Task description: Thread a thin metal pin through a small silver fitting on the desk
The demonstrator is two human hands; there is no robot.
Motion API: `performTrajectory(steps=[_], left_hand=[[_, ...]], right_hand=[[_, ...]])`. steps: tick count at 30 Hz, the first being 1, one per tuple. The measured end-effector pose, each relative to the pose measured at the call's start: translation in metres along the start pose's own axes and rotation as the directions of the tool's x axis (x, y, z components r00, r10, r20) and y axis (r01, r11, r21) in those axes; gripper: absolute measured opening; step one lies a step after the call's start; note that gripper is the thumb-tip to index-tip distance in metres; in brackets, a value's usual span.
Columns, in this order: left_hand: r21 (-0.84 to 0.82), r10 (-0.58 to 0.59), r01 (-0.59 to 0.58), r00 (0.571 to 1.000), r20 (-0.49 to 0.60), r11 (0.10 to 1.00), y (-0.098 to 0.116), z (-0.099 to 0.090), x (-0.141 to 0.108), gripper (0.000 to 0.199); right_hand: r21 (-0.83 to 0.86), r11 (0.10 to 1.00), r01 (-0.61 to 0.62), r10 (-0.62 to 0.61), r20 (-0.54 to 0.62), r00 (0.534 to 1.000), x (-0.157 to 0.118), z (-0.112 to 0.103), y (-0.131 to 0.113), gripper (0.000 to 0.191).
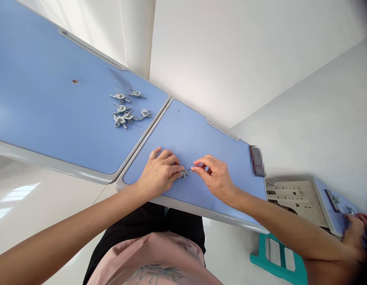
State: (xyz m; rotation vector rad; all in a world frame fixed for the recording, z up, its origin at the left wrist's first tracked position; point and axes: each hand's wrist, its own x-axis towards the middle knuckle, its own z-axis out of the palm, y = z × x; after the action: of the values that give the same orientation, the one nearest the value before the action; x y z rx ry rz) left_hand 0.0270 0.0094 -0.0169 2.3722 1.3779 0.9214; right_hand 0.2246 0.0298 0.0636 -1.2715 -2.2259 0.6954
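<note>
Head camera: a small metal fitting [182, 174] sits on a blue surface [198, 126] with a pale rim, and serves as the landmark for everything else. Just to its left, the person's left hand [161, 172] pinches it narrowly between thumb and fingertips, the other fingers bent over the surface. Just to its right, the right hand [217, 180] closes its thumb and fingers around a slim tool [198, 164] with a clear, purplish handle; the tool's thin shaft points left at the fitting, though I cannot tell whether its tip touches.

Well to the left of the fitting and farther from the person, six similar metal fittings [121, 108] lie loosely grouped on a second blue surface [52, 114], which adjoins the first. Right of the fitting, at the surface's far right edge, lies a dark, pixelated object [257, 160]. Beyond that, a co-worker's hands [354, 227] show at another blue surface [326, 194]; what they hold is unclear. A green stool [286, 273] stands on the floor, right of the fitting and lower.
</note>
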Motion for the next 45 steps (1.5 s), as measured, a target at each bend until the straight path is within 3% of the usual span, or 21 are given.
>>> performTrajectory(steps=[7,11,16,18,22,26,28,30,32,35,38,42,45], left_hand=[[0.023,0.032,-0.031,0.999,-0.021,0.999,0.003,0.006,0.008,0.011],[-0.023,0.009,-0.009,1.0,0.016,1.0,0.003,0.009,0.01,0.008],[-0.056,-0.02,0.022,0.999,0.029,0.998,0.001,0.01,0.01,0.008],[-0.061,-0.026,0.028,0.999,0.021,0.998,0.0,0.011,0.01,0.009],[-0.059,-0.032,0.031,0.999,-0.016,0.998,-0.003,0.012,0.01,0.011],[-0.054,-0.02,0.019,0.999,-0.03,0.998,-0.004,0.011,0.011,0.012],[-0.051,-0.022,0.021,0.999,-0.026,0.998,-0.003,0.011,0.011,0.013],[-0.049,-0.028,0.027,0.999,-0.022,0.998,-0.003,0.011,0.011,0.013],[-0.044,-0.03,0.029,0.999,-0.02,0.999,-0.002,0.011,0.011,0.013],[-0.041,-0.027,0.026,0.999,-0.02,0.999,-0.002,0.011,0.011,0.012],[-0.044,-0.027,0.026,0.999,-0.017,0.999,-0.002,0.011,0.011,0.012],[-0.052,-0.04,0.039,0.999,-0.006,0.998,-0.001,0.011,0.011,0.013],[-0.065,-0.051,0.051,0.999,0.002,0.997,-0.001,0.01,0.012,0.014]], right_hand=[[0.087,0.996,-0.031,0.048,-0.193,0.98,-0.015,0.01,0.008,0.015],[0.26,0.962,-0.083,0.14,-0.209,0.968,-0.013,0.023,0.015,0.017],[0.433,0.9,-0.04,0.154,-0.231,0.961,-0.012,0.034,0.03,0.032],[0.453,0.891,-0.023,0.153,-0.251,0.956,-0.013,0.034,0.036,0.027],[0.242,0.968,0.062,0.014,-0.301,0.953,-0.018,0.03,0.041,0.024],[0.016,0.979,0.203,-0.199,-0.131,0.971,-0.018,0.015,0.031,0.021],[0.011,0.964,0.266,-0.265,-0.029,0.964,-0.014,0.009,0.026,0.022],[0.033,0.954,0.297,-0.297,-0.003,0.955,-0.01,0.006,0.023,0.019],[0.042,0.961,0.274,-0.271,-0.073,0.96,-0.006,0.009,0.024,0.017],[0.051,0.987,0.153,-0.138,-0.223,0.965,-0.001,0.019,0.028,0.028],[0.082,0.992,0.093,-0.065,-0.297,0.953,0.003,0.026,0.03,0.026],[0.219,0.973,0.078,-0.025,-0.237,0.971,0.003,0.025,0.026,0.015],[0.415,0.905,-0.094,0.133,-0.068,0.989,0.001,0.016,0.022,0.021]])
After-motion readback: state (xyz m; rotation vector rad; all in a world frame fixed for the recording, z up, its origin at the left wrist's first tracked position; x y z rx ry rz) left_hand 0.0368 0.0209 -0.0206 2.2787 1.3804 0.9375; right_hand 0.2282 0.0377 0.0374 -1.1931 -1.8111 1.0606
